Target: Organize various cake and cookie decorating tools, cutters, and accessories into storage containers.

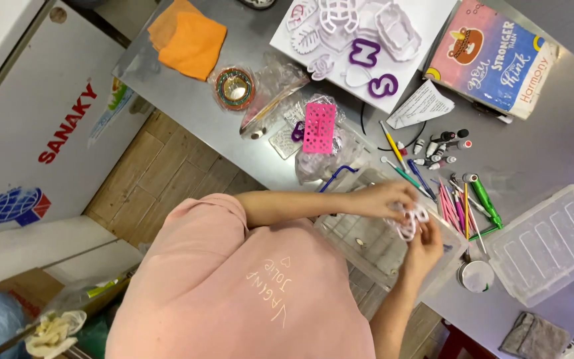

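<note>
Steel table (553, 139) runs across the top & right, wood floor (167, 179) below it, white freezer (34, 119) at far left. On the table: orange cloth (191, 40), pink block (319, 126), white board (426, 60) w/ purple cutters (373, 66) on it, a book (493, 53), loose tools (463, 203) fanned out, clear lid (546, 242) at right.

Both hands meet over the clear box (367, 242) at the table edge, working a clump of white cutters (408, 223) held just above it. Best way, I reckon: keep the clump low over the box so anything that slips lands inside, pinch by the rims not the thin middles, and ease pieces apart w/ small twists, no yanking, since thin plastic looks like it could snap.

Left hand (393, 196): comes in from the left, fingers curled down, closed on the top of the clump. Right hand (423, 246): comes up from below, fingers bent round the lower side, gripping too. Neither is spread wide; exact fingertip placement is too small to tell. Tools sit just beside the hands, lid is well apart
</note>
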